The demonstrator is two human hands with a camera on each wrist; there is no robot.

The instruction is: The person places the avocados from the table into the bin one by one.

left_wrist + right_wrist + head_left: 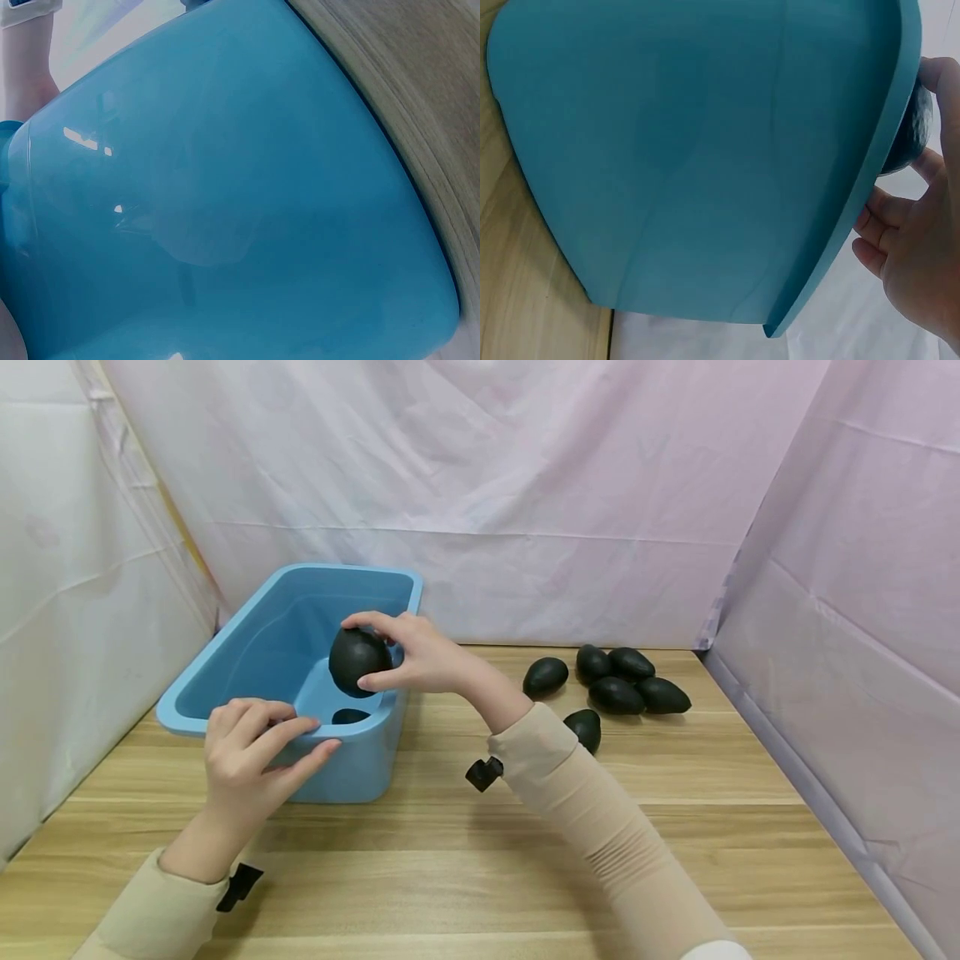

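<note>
One avocado (358, 660) pinched loosely by my right hand (420, 653) over the blue bin (225, 652) could slip; my left hand (247, 752) grips the rim.

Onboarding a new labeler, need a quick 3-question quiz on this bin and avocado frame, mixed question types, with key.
1. True or false: the right hand holds an avocado above the blue bin.
2. What does the left hand grip?
A) an avocado
B) the bin's near rim
C) nothing
3. How many avocados lie on the wooden table outside the bin?

Key:
1. True.
2. B.
3. Six; another avocado already lies inside the bin.
</note>
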